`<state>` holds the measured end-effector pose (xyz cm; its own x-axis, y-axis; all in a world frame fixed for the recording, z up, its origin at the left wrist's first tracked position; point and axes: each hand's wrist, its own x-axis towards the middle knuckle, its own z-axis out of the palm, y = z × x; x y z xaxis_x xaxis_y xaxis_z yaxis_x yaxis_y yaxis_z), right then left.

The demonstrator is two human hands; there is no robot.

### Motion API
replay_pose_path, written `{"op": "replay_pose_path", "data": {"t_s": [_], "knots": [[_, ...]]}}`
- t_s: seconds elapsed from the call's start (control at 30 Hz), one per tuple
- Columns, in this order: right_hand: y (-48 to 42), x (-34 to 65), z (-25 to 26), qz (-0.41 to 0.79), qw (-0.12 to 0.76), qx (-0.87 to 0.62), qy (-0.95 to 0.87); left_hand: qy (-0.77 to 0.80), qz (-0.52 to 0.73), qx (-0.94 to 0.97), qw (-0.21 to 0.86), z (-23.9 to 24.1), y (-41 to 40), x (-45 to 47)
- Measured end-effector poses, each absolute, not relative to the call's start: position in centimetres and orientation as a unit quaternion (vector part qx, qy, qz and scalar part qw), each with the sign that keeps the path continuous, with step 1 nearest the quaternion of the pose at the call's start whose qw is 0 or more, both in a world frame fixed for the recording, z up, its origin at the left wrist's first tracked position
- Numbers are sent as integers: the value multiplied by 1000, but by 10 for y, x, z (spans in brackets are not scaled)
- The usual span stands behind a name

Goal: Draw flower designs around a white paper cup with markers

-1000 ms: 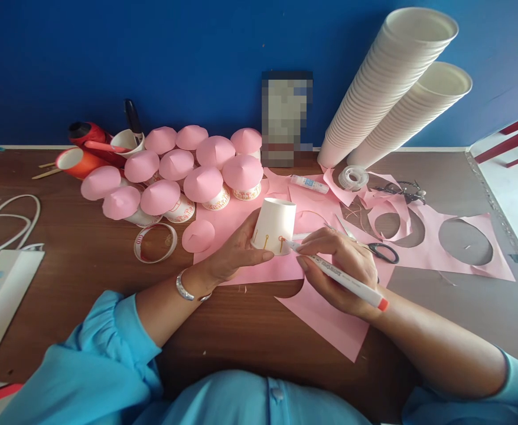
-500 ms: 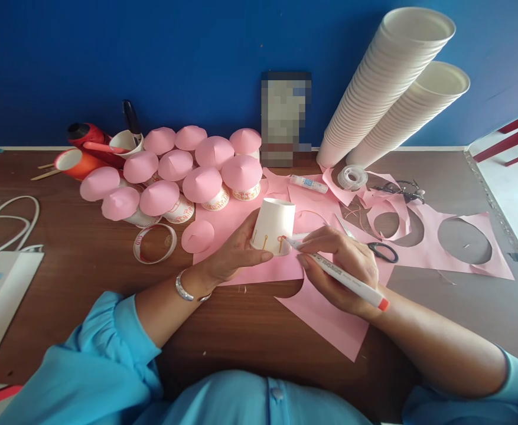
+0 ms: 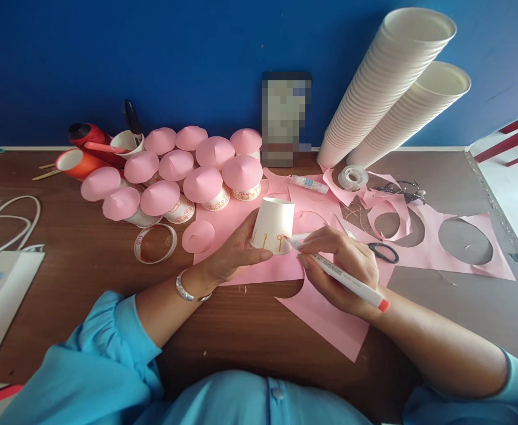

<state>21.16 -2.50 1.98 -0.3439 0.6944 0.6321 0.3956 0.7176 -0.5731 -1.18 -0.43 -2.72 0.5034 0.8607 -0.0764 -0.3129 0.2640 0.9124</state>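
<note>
Cup (image 3: 276, 215), at four o'clock from the pink-topped cups (image 3: 176, 165), is clasped in the left hand (image 3: 238, 252); the right hand (image 3: 341, 260) pinches a marker (image 3: 351, 281) against it. Stems (image 3: 264, 241) are drawn, one topped red; above, it remains blank.

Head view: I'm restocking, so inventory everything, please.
Paper cup: 1, white, centre
Marker: 1, white, centre
Paper cones: 12, pink, left
Ring: 1, white, left
Cup stacks: 2, white, back right
Cut paper: several, pink, centre right
Scissors: 1, dark handle, right
Tape: 1, clear, right
Tube: 1, white, centre
Power strip: 1, white, left
Cylinder: 1, orange, left
Panel: 1, pixelated, back
Table: 1, brown, below
Wall: 1, blue, behind
Left hand: 1, bare, centre
Right hand: 1, bare, centre
</note>
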Motion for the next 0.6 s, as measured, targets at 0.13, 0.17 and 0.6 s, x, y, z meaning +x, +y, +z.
{"op": "replay_pose_path", "data": {"t_s": [0.13, 0.17, 0.6], "knots": [[-25, 211, 20, 166, 459, -340, -804, 299, 397, 458, 737, -28, -4, -11], [-25, 211, 21, 169, 458, -339, -804, 298, 396, 457, 738, -28, -4, -11], [-25, 210, 21, 166, 460, -331, -807, 309, 400, 451, 735, -29, -4, -11]]}}
